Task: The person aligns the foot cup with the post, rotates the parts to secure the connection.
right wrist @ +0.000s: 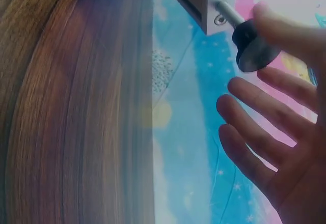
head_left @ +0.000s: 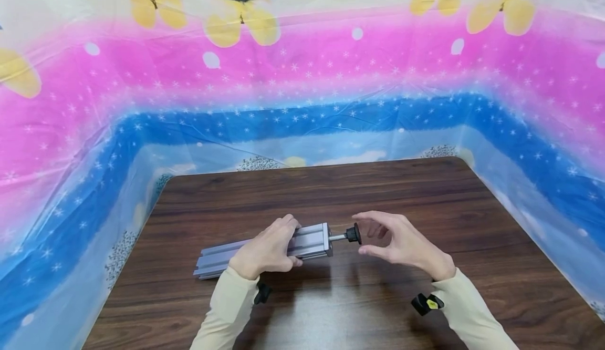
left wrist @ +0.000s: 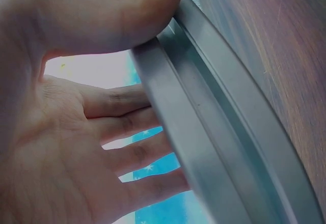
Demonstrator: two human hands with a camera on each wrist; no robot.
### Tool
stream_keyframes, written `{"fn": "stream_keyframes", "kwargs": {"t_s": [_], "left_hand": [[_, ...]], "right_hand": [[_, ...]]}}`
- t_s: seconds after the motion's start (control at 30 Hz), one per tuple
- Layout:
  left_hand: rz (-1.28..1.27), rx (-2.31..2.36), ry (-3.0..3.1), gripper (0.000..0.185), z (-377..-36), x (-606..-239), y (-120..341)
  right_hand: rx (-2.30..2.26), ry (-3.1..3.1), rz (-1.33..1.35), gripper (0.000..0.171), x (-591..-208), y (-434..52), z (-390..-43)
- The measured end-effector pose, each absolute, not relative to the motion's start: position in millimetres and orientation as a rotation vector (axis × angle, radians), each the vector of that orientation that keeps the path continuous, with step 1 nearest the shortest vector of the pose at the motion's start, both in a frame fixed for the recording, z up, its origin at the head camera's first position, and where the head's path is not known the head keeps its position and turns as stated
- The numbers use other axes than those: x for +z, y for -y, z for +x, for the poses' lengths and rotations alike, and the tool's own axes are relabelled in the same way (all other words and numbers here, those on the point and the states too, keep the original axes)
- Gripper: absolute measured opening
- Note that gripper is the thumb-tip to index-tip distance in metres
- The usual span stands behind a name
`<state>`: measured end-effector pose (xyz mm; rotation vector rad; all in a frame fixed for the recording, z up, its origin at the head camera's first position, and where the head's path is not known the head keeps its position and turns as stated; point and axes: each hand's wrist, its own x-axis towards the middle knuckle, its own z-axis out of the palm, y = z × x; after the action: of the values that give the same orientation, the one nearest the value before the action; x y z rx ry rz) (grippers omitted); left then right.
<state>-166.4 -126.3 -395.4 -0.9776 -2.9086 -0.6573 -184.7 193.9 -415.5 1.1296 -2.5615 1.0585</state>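
A silver aluminium profile (head_left: pixel 312 240) lies on the dark wooden table (head_left: pixel 387 192), running left to right. My left hand (head_left: pixel 276 247) grips it near its right end, thumb on one face and fingers curled over the other, as the left wrist view shows on the profile (left wrist: pixel 214 132). A thin metal rod with a black round knob (head_left: pixel 352 233) sticks out of the profile's right end plate (right wrist: pixel 214 5). My right hand (head_left: pixel 378 237) hovers around the knob (right wrist: pixel 252 48) with fingers spread and loose. Its forefinger reaches over the knob and its thumb lies below, without closing on it.
A bright plastic sheet (head_left: pixel 302 87) with pink and blue bands walls in the table on the left, back and right. Bare wood lies behind and to the right of the profile. Black wrist mounts (head_left: pixel 427 304) sit on both sleeves.
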Motion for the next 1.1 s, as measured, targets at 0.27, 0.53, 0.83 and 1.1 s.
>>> {"fn": "stream_keyframes", "kwargs": {"t_s": [0.27,0.53,0.83,1.1], "left_hand": [[-0.968,-0.653,2.914,0.05,-167.1,-396.3,126.7],[-0.967,-0.642,2.914,0.051,-167.5,-397.2,126.2],[-0.977,-0.651,2.911,0.051,-167.6,-396.6,125.6],[-0.977,-0.644,2.911,0.051,-166.6,-396.3,127.0]], "right_hand": [[1.057,2.533,1.174,0.046,-415.2,-192.1,-187.5],[1.102,2.609,1.091,0.021,-416.2,-190.7,-188.7],[1.126,2.668,1.034,0.013,-419.6,-188.7,-191.3],[1.144,2.623,1.053,0.028,-424.0,-184.4,-193.4]]}}
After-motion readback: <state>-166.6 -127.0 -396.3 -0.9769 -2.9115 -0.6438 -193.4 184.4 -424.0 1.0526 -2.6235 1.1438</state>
